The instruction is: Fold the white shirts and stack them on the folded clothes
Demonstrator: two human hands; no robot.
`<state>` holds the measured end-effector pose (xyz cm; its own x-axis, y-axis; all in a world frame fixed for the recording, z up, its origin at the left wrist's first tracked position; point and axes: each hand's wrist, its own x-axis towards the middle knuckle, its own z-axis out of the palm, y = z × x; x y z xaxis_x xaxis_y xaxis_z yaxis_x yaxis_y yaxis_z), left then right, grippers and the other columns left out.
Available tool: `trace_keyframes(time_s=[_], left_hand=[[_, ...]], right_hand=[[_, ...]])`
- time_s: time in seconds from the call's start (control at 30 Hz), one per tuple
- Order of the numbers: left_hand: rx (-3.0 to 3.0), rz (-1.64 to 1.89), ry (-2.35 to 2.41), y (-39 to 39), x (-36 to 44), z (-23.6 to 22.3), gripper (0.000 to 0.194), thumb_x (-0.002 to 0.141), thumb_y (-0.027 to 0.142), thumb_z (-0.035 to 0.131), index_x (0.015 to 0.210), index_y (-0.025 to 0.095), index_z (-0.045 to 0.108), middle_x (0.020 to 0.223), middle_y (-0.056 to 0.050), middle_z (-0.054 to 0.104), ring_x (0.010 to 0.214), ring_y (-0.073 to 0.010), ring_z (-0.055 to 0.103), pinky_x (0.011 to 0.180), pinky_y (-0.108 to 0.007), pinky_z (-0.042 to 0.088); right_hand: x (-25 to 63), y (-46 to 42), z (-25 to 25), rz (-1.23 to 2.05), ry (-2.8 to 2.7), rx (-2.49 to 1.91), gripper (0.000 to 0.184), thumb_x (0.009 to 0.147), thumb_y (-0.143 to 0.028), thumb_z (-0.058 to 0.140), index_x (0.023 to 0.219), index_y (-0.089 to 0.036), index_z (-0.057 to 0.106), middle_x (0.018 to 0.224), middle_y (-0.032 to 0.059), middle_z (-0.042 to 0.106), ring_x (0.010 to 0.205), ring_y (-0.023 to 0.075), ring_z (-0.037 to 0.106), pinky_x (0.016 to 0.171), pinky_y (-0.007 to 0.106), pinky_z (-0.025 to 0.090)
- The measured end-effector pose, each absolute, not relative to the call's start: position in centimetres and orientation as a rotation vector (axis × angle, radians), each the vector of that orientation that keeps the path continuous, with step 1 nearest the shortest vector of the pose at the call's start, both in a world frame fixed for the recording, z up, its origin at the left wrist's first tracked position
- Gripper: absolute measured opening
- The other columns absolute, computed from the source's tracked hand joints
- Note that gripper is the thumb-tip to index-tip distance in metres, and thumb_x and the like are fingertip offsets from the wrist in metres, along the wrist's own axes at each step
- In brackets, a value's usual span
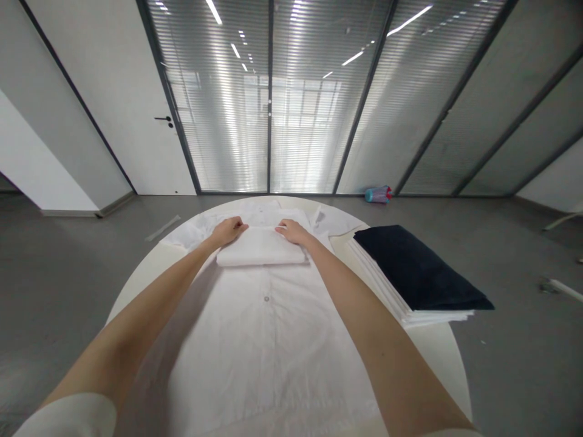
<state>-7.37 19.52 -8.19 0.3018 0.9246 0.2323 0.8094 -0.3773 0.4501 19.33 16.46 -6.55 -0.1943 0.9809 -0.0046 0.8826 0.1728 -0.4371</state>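
Observation:
A white button-front shirt [228,340] lies spread over the round table, its button placket running down the middle. Across its upper part rests a smooth white rectangular piece [262,250] with a rounded near edge; whether it is cloth or paper I cannot tell. My left hand [228,230] is closed at its far left corner, thumb and fingers pinched together. At the far right side my right hand [294,232] pinches the same edge. Beyond my hands, rumpled white fabric [268,212] spreads toward the far rim.
On the right of the round white table [439,352] lies a stack of folded white items [387,285], with a folded dark navy cloth [419,267] on top. A blue and pink object [378,194] lies on the floor by the glass partition [300,139].

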Motion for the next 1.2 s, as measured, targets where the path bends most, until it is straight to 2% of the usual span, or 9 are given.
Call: trace_keyframes(time_s=[0.1, 0.37, 0.5, 0.6, 0.7, 0.8, 0.97, 1.1, 1.2], left_hand=[[2.304, 0.634, 1.582, 20.0, -7.3, -7.9, 0.035, 0.082, 0.052, 0.053, 0.076, 0.019, 0.063, 0.075, -0.007, 0.068, 0.071, -0.0222, 0.061, 0.062, -0.029, 0.040], [2.281, 0.461, 1.345, 18.1, -9.0, -6.9, 0.048, 0.080, 0.066, 0.053, 0.068, 0.020, 0.059, 0.056, -0.001, 0.059, 0.053, -0.0160, 0.051, 0.053, -0.027, 0.035], [2.338, 0.580, 1.406, 16.6, -8.7, -3.4, 0.036, 0.077, 0.054, 0.063, 0.078, 0.018, 0.064, 0.071, -0.004, 0.066, 0.067, -0.0194, 0.059, 0.062, -0.028, 0.041], [2.489, 0.837, 1.464, 14.7, -8.4, 0.3, 0.031, 0.081, 0.049, 0.066, 0.090, 0.018, 0.068, 0.093, -0.006, 0.070, 0.089, -0.0241, 0.063, 0.080, -0.031, 0.045], [2.764, 0.999, 1.415, 11.7, -8.1, 1.6, 0.027, 0.093, 0.043, 0.057, 0.093, 0.019, 0.069, 0.108, -0.009, 0.068, 0.108, -0.0273, 0.058, 0.098, -0.039, 0.040], [2.986, 0.763, 1.166, 8.3, -7.6, -1.3, 0.030, 0.100, 0.031, 0.044, 0.091, 0.019, 0.070, 0.109, -0.011, 0.070, 0.107, -0.0246, 0.059, 0.098, -0.040, 0.039], [3.016, 0.413, 0.867, 4.8, -7.3, -7.2, 0.028, 0.099, 0.031, 0.045, 0.103, 0.022, 0.071, 0.110, -0.010, 0.072, 0.106, -0.0208, 0.063, 0.093, -0.034, 0.041], [2.900, 0.541, 0.935, 6.0, -6.4, -5.7, 0.032, 0.099, 0.041, 0.046, 0.105, 0.021, 0.070, 0.102, -0.009, 0.073, 0.094, -0.0202, 0.067, 0.086, -0.032, 0.046], [2.790, 0.747, 1.055, 8.1, -4.2, -3.5, 0.036, 0.101, 0.040, 0.040, 0.108, 0.020, 0.069, 0.108, -0.009, 0.072, 0.100, -0.0213, 0.067, 0.091, -0.033, 0.047]], right_hand=[[18.8, 16.6, -6.3, 0.503, -2.163, -1.843, 0.032, 0.096, -0.039, 0.058, 0.121, -0.021, 0.065, 0.128, 0.0109, 0.067, 0.119, 0.0272, 0.061, 0.096, 0.035, 0.045], [19.0, 15.7, -5.9, 0.425, -2.222, -1.836, 0.036, 0.095, -0.045, 0.059, 0.118, -0.021, 0.070, 0.132, 0.0122, 0.065, 0.128, 0.0331, 0.052, 0.103, 0.044, 0.037], [19.9, 15.2, -3.1, 0.392, -2.244, -1.749, 0.032, 0.096, -0.045, 0.057, 0.115, -0.023, 0.071, 0.127, 0.0076, 0.068, 0.123, 0.0295, 0.055, 0.102, 0.040, 0.037], [20.9, 13.5, 0.9, 0.141, -2.222, -1.559, 0.028, 0.095, -0.042, 0.058, 0.113, -0.025, 0.072, 0.120, 0.0055, 0.068, 0.118, 0.0275, 0.054, 0.102, 0.040, 0.034], [21.8, 9.9, 3.3, -0.214, -2.200, -1.389, 0.027, 0.096, -0.038, 0.057, 0.116, -0.025, 0.069, 0.122, 0.0083, 0.063, 0.119, 0.0282, 0.049, 0.106, 0.042, 0.027], [22.5, 5.5, 1.2, -0.377, -2.341, -1.324, 0.024, 0.097, -0.028, 0.054, 0.116, -0.022, 0.067, 0.124, 0.0122, 0.058, 0.117, 0.0281, 0.047, 0.103, 0.041, 0.026], [24.0, 0.5, -5.4, -0.163, -2.674, -1.284, 0.020, 0.094, -0.027, 0.056, 0.110, -0.021, 0.067, 0.119, 0.0110, 0.060, 0.108, 0.0252, 0.052, 0.095, 0.038, 0.033], [23.1, 1.2, -4.7, -0.071, -2.531, -1.396, 0.025, 0.099, -0.035, 0.049, 0.105, -0.020, 0.068, 0.111, 0.0091, 0.065, 0.107, 0.0241, 0.055, 0.098, 0.038, 0.033], [20.6, 3.8, -2.7, -0.044, -2.361, -1.510, 0.033, 0.103, -0.033, 0.039, 0.110, -0.020, 0.068, 0.116, 0.0101, 0.067, 0.112, 0.0241, 0.056, 0.100, 0.038, 0.035]])
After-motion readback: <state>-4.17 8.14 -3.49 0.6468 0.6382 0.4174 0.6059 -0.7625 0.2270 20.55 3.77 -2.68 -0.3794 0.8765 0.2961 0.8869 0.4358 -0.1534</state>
